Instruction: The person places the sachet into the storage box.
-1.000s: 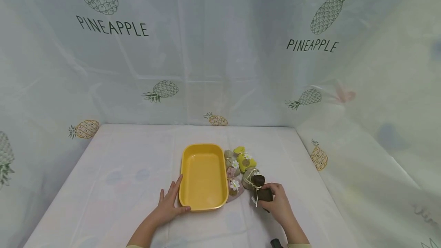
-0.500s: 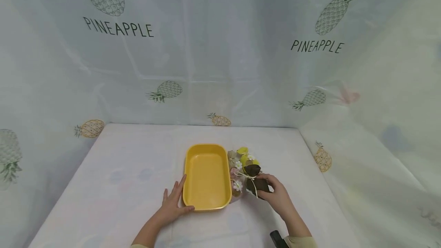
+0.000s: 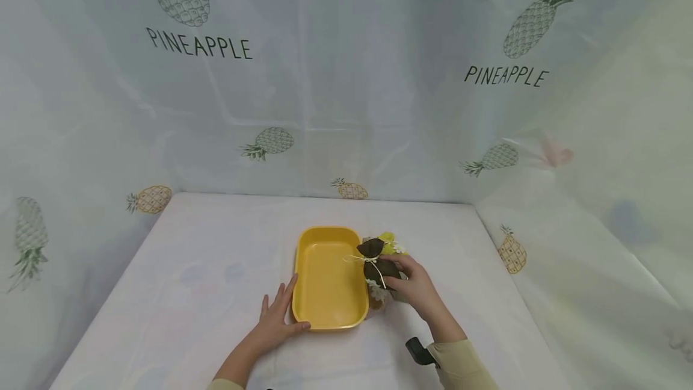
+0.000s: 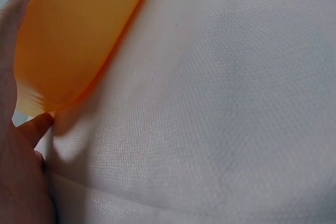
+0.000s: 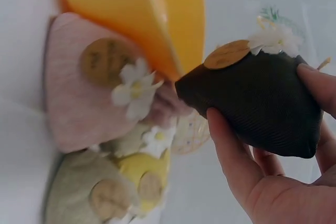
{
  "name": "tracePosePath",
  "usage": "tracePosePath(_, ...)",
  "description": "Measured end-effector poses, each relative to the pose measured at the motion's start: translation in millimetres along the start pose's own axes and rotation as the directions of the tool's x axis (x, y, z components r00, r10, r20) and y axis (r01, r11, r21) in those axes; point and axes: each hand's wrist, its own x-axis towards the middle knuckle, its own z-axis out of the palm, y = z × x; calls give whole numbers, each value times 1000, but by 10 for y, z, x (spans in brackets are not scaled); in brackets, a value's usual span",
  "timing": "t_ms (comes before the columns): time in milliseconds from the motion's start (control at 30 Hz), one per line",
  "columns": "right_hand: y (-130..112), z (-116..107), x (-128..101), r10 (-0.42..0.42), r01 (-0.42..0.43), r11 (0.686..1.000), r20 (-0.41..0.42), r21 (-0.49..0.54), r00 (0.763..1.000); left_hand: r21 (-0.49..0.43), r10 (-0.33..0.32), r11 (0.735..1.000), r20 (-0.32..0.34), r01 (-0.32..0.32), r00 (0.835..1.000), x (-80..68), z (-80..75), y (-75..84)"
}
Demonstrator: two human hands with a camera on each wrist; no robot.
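Having lifted, the brown pouch (image 3: 377, 263) now nears the yellow tray (image 3: 330, 284); right hand (image 3: 414, 284) grips.

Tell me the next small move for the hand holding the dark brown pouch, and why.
Probably carry the dark brown pouch a little further left and lower it into the yellow tray. The right hand holds it lifted at the tray's right rim, the left hand steadies the tray's near corner, and the tray looks empty.

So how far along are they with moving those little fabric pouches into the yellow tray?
Just starting. The yellow tray holds nothing yet. The right hand holds the dark brown pouch lifted at the tray's right rim, while the left hand rests against its near corner. The other pouches lie beside the tray.
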Motion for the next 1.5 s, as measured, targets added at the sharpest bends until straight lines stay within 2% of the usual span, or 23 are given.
tracePosePath(133,-108,70,84,-3,2,999,35,37,999,22,11,1000,1,-11,1000,19,12,-14)
tracePosePath(333,-238,214,244,7,-25,992,139,123,990,16,10,1000,-17,-9,1000,16,13,-37)
tracePosePath(567,-280,370,455,23,-53,988,198,144,980,29,12,1000,-24,-11,1000,-11,10,-45)
tracePosePath(833,-262,534,714,31,-108,958,280,266,960,33,10,999,-27,-9,1000,-19,11,-55)
tracePosePath(1000,-252,644,847,32,-130,936,289,326,957,26,28,999,-30,-27,999,-8,15,-53)
tracePosePath(1267,-257,793,1006,72,-150,938,248,311,966,38,67,997,-60,-65,996,2,23,-73)
tracePosePath(1333,-205,851,1073,74,-154,928,235,339,969,40,70,997,-64,-68,995,5,28,-78)
tracePosePath(1500,-186,969,1121,85,-157,934,227,320,970,41,72,997,-67,-69,995,-12,31,-73)
